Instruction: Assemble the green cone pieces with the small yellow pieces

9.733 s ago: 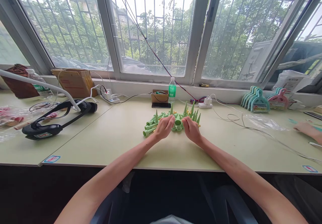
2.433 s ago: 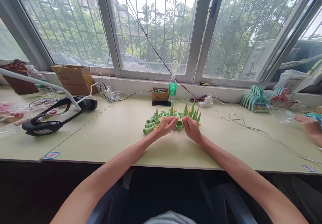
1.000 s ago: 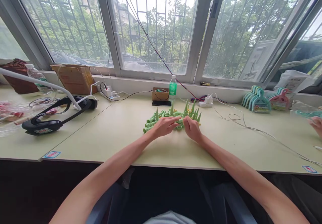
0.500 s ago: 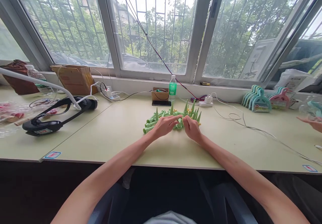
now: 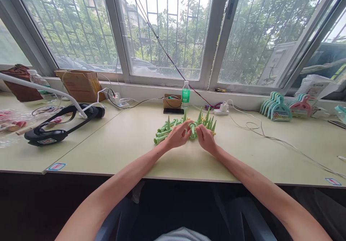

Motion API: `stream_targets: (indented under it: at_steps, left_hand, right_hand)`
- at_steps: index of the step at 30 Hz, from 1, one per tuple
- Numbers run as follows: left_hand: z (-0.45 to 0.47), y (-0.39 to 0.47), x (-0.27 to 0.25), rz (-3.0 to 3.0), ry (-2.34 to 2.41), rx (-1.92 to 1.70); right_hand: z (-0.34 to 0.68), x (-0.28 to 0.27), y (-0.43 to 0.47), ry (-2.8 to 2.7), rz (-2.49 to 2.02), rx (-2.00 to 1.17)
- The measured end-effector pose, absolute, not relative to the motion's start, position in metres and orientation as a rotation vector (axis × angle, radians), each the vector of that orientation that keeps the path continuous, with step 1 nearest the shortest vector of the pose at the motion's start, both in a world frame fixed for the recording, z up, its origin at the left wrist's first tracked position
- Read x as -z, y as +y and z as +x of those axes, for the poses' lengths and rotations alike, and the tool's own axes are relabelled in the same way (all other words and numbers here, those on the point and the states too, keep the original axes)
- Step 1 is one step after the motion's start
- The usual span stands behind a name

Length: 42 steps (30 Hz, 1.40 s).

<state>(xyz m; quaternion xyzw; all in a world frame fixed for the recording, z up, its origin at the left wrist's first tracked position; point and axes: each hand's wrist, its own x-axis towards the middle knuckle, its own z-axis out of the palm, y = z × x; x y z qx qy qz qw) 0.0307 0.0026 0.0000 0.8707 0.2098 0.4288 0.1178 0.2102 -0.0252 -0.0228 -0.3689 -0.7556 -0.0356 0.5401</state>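
Between my hands is a green pointed plastic piece (image 5: pixel 193 128) with a ring-like rim, its tip toward me. My left hand (image 5: pixel 177 135) pinches it from the left, thumb and forefinger curled round the rim. My right hand (image 5: pixel 206 137) is closed at its right side, with the fingertips against it; the exact contact is partly hidden. Green tubes (image 5: pixel 160 139) lie in a pile left of and behind my hands. Green cones (image 5: pixel 210 122) stand upright at the right, with small yellow parts among them.
Behind the pile are a black phone (image 5: pixel 173 111), a small cardboard box (image 5: pixel 172 103) and a green-labelled bottle (image 5: pixel 185 93). A black headset (image 5: pixel 54 132) lies at the left. White cables (image 5: pixel 273 138) cross the right side, near small dustpans (image 5: pixel 279 109).
My left fingers have shifted and opened round the green piece, so its rim and point now show. A co-worker's hand at the far right has left the view.
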Motion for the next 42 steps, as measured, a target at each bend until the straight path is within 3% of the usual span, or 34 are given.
stream_targets:
  at_steps: [9, 22, 42]
  left_hand:
    - [0.0336, -0.0006, -0.0036, 2.229, 0.681, -1.346]
    - [0.0329, 0.0042, -0.0019, 2.342, 0.778, -1.143]
    - [0.0324, 0.0021, -0.0043, 2.415, 0.739, -1.168]
  right_hand:
    - [0.2103, 0.0231, -0.0253, -1.793, -0.871, 0.123]
    - [0.2127, 0.0237, -0.0247, -1.839, -0.844, 0.127]
    - [0.2174, 0.0268, -0.0221, -1.848, -0.890, 0.095]
